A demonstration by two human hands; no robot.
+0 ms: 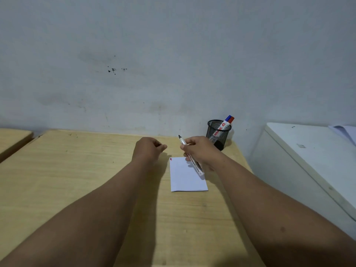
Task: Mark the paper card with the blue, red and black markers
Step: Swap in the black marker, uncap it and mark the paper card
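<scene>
- On the wooden worktop (pixel 77 180), a white paper card (pixel 185 178) lies flat, a little to the right of the middle.
- At the far left corner of the card there is a small mark in blue and red (pixel 170 159).
- Above the far end of the card, the right hand (pixel 198 149) holds the black marker (pixel 192 159); its grip is closed around the white barrel.
- The marker has no cap on it. Its dark tip points away from the person and up to the left, and its back end is over the card. I cannot tell if this end touches the paper.
- To the left of the card, the left hand (pixel 149 148) is raised over the worktop, apart from the right hand. Its fingers are curled into a loose fist, with the thumb and a fingertip pressed together. If something small is inside this grip, it is hidden.
- Behind the right hand, near the wall (pixel 173 54), a black mesh pen holder (pixel 218 132) stands upright on the worktop.
- Inside the holder, the blue marker (pixel 228 118) and the red marker (pixel 232 119) lean to the right, side by side, and their coloured caps rise above the rim.
- Right of the worktop stands a white cabinet (pixel 300 151), with some papers (pixel 344 132) on its far corner.
</scene>
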